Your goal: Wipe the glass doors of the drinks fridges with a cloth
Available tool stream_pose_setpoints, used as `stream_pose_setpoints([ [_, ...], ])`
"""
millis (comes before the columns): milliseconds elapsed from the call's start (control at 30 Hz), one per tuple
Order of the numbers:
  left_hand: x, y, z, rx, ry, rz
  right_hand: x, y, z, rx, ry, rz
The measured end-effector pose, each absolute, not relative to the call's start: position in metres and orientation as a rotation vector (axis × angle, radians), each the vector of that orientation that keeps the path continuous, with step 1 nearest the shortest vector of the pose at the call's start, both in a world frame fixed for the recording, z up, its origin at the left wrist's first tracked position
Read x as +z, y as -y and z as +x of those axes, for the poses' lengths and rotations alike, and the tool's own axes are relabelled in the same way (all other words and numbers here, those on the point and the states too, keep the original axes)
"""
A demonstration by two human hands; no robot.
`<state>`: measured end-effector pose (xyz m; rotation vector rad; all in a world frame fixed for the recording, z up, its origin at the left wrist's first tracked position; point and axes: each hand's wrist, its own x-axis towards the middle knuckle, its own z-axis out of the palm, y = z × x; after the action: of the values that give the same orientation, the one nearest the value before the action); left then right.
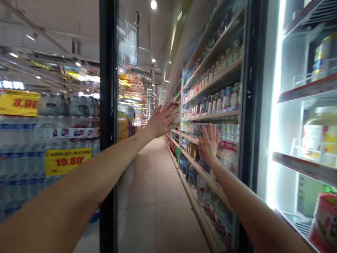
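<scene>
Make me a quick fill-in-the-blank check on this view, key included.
1. In view, the left hand is ____ (higher/lower) than the right hand.
2. The door frame is ____ in colour.
3. The lower price sign reads ____.
4. The upper price sign has red digits on a ____ background.

Missing words: higher; black; 19.80; yellow

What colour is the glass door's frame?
Black; the door frame shows best in the head view.

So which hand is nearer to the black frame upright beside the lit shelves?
Right. The right hand is to the left of the black frame upright; the left hand is farther left and higher up.
</scene>
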<state>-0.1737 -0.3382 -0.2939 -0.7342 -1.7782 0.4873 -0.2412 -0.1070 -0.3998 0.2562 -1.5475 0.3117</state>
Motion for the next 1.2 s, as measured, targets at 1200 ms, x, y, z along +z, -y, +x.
stream_pose_setpoints([
  [1200,-0.327,0.333,-0.178,0.611,1.761,-0.959,-0.401,0.106,-0.239,0.327,1.572,0.281],
])
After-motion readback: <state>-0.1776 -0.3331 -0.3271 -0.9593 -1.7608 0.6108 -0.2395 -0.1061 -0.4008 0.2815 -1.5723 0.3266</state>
